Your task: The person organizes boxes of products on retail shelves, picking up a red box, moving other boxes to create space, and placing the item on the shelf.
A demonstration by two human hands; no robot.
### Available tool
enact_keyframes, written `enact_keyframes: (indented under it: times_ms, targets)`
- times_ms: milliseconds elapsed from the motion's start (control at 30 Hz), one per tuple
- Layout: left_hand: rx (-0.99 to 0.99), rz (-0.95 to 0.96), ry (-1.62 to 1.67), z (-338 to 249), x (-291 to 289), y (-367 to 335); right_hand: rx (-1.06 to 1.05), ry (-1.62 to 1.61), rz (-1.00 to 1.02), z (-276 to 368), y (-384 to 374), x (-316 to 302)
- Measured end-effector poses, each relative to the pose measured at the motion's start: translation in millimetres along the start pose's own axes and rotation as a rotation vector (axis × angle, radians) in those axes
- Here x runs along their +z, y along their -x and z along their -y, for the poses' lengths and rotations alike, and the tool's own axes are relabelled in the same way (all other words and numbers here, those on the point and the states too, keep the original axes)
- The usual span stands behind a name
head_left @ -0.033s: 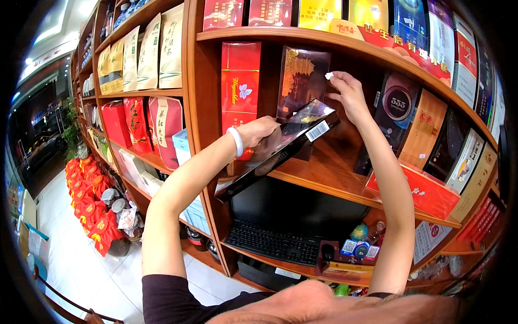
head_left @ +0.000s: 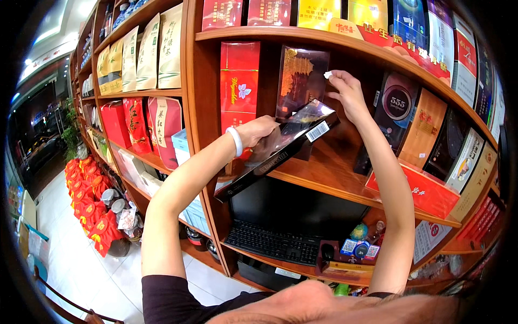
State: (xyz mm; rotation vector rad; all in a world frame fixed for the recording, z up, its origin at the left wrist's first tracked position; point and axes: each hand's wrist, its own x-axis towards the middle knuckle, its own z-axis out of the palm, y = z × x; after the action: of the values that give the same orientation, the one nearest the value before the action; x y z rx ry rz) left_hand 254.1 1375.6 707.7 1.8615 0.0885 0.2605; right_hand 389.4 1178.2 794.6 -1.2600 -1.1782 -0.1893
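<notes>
My left hand (head_left: 260,131) is closed on the upper edge of a long, flat black box (head_left: 272,157) with a glossy clear face. The box is held tilted in front of the shelf, its right end higher, with a white barcode label on that end. My right hand (head_left: 348,93) is raised above that end, apart from the box. Thumb and finger pinch a small white scrap (head_left: 327,75), perhaps paper. Just behind stands a dark upright box (head_left: 302,78) with an orange pagoda picture. A tall red box (head_left: 239,81) with a flower is on its left.
The wooden shelf (head_left: 324,181) holds more boxes on the right, including a red box (head_left: 418,186) lying at its front edge. Below are a black monitor (head_left: 297,208) and a keyboard (head_left: 270,242). Tea bags (head_left: 147,54) fill the left shelves; red-covered jars (head_left: 89,200) stand on the floor.
</notes>
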Motion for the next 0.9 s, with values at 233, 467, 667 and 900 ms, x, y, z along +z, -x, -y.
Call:
enact_keyframes:
  times_ms: [233,467,667,900]
  targets:
    - [-0.016,-0.079,0.003,5,-3,-4,0.03,0.022,0.022,9,-2,9]
    - [-0.02,-0.096,-0.003,23,-19,-18,0.01,-0.043,0.026,4,-5,17]
    - [0.004,-0.085,-0.029,4,-3,4,-0.285,0.322,-0.18,14,-9,9]
    - [0.042,-0.037,0.043,14,-10,4,-0.888,0.813,-0.335,32,-14,13]
